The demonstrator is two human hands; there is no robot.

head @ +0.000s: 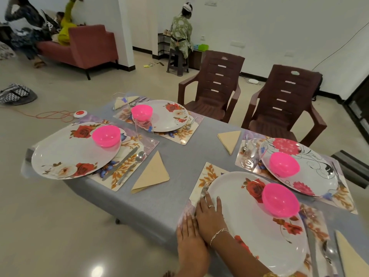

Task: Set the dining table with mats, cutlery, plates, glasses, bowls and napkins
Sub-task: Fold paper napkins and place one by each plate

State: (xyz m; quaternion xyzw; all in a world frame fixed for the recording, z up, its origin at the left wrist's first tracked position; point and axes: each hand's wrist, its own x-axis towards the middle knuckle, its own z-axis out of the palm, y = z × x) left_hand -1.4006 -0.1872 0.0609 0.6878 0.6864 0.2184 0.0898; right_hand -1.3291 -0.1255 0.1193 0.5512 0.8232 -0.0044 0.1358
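On the grey table [179, 156] four settings are laid with mats, plates, bowls, cutlery and napkins. The left hand [189, 244] and right hand [209, 215] are pressed flat, fingers straight, gripping nothing, by the near fork [204, 190] and plate [249, 230]. No glass is seen there; little else seems left.

A home: sofa [89, 45], laid dining table [179, 156] (plastic chairs [216, 90] beside).

Walls [269, 27]: white, plain.
Floor [60, 216]: glossy beige tile, lamp glare.
Seating: red sofa [87, 47] far left; brown plastic chair [215, 86], second chair [285, 100] beside it.
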